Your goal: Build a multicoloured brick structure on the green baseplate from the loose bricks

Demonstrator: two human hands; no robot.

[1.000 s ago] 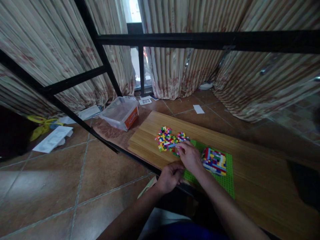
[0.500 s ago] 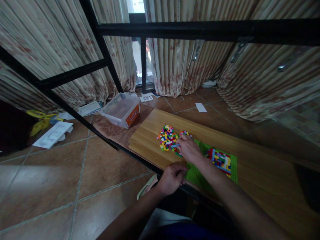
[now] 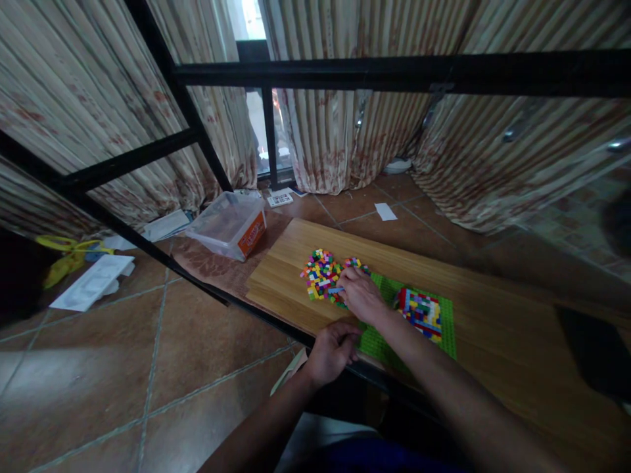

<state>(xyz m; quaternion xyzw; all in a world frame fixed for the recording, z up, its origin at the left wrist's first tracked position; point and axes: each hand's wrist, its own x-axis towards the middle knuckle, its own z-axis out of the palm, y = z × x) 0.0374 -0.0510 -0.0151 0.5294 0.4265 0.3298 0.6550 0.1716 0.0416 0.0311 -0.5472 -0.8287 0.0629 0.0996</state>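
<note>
A long light blue brick (image 3: 336, 290) is pinched in my right hand (image 3: 362, 295), which hovers low at the right side of a pile of small coloured bricks (image 3: 320, 272). Under my right forearm lies a green baseplate (image 3: 377, 340), its middle partly hidden. A block of multicoloured bricks (image 3: 424, 314) stands on its right part. Resting at the near edge of the table is my left hand (image 3: 331, 353), fingers curled, beside the baseplate's near left corner. Whether something is between those fingers cannot be seen.
The wooden table (image 3: 280, 263) has a clear plastic box (image 3: 227, 226) with an orange label beyond its left end. A dark flat object (image 3: 591, 351) lies at the right. A black metal frame (image 3: 345, 73) crosses in front of striped curtains (image 3: 320, 138).
The view has turned slightly, so the scene sits a little further left. My right hand still holds the blue brick by the pile; my left hand stays at the table edge.
</note>
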